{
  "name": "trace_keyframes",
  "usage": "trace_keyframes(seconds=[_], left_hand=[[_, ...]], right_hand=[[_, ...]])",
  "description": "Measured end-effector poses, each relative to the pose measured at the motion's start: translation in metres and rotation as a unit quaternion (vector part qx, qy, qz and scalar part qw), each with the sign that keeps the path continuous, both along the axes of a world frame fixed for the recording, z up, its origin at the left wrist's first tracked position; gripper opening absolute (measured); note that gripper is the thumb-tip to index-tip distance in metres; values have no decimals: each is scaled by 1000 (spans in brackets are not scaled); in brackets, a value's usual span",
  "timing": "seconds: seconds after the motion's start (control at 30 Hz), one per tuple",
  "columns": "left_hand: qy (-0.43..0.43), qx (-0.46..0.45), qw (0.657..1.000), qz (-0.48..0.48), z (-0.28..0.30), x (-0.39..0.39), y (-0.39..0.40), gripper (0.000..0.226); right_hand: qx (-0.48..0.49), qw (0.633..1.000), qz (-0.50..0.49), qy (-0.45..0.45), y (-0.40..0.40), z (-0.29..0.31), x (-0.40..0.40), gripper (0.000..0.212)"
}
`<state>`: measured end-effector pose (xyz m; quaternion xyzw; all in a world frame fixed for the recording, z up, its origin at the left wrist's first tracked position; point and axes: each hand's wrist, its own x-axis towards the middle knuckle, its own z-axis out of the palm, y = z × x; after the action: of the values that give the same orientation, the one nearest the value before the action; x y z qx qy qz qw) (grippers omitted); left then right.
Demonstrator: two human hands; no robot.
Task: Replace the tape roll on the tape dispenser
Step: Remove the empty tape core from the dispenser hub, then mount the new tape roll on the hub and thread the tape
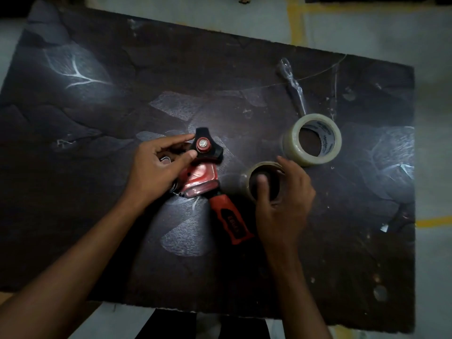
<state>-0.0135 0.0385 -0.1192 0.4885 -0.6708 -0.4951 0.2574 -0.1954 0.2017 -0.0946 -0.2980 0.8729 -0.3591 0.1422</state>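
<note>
A red and black tape dispenser (203, 177) lies flat on the dark table (97, 143), handle toward me. Its black hub with a red centre and bolt is bare, with no roll on it. My left hand (156, 165) grips the dispenser's head, thumb and fingers at the hub. Just right of the dispenser, my right hand (281, 199) holds a nearly spent brown cardboard core (254, 172), thumb inside the ring. A full roll of clear tape (313, 143) lies flat farther right, untouched.
A crumpled strip of clear tape (292, 86) trails from the full roll toward the table's far edge. A thin thread crosses the far right of the table. The floor with yellow lines (296, 23) shows beyond the table's edges.
</note>
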Motion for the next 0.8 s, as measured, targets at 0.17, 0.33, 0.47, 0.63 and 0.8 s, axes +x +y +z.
trace_keyframes(seconds=[0.17,0.33,0.47,0.63,0.8], left_hand=[[-3,-3,1000,-6,3,0,-2,39],[-11,-11,1000,-6,1,-1,-2,39],[2,-11,1000,-7,1,-2,-2,38],[-2,-9,1000,-12,0,-2,-2,39],[-5,-9,1000,-10,0,-3,-3,39]], right_hand=[[94,982,138,86,1,1,3,61],[114,986,71,100,36,5,-16,50],[124,983,54,122,46,9,-23,47],[47,994,10,94,29,20,-41,63],[56,996,25,64,-3,23,-67,83]])
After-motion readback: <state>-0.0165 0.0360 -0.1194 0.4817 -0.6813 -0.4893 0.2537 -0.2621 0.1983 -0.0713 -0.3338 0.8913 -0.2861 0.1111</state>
